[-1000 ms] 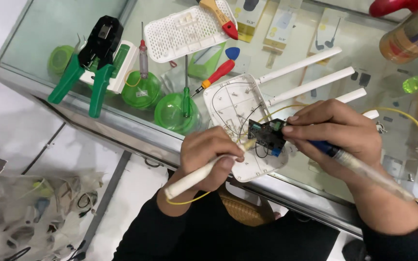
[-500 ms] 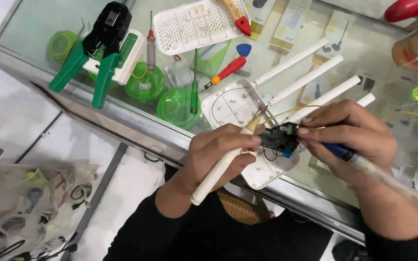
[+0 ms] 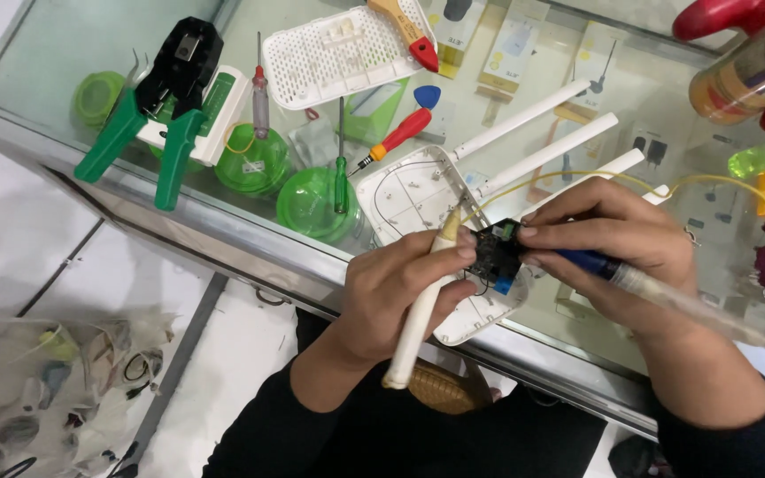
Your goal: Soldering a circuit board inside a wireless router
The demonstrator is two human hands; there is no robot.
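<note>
The small black circuit board (image 3: 496,255) is mostly covered by the fingers of both hands, so its parts are hard to make out, and the tip of the blue-handled tool (image 3: 639,285) is hidden behind it. The far end of this tool goes out of focus near the right edge. A yellow wire (image 3: 719,184) runs off toward the right and its end is not visible.

Compared with half a second ago, the white antenna rod (image 3: 420,310) in the left hand stands more upright now, and the hands sit a bit lower over the table (image 3: 73,71).

The left hand (image 3: 396,296) is closed around the white antenna rod, with its thumb and fingertips also pressing the left side of the board. The right hand (image 3: 617,248) is closed on the blue-handled tool like a pen, and its fingertips touch the right side of the board. The board is held just above the open white router shell (image 3: 409,190), which lies on the glass table
</note>
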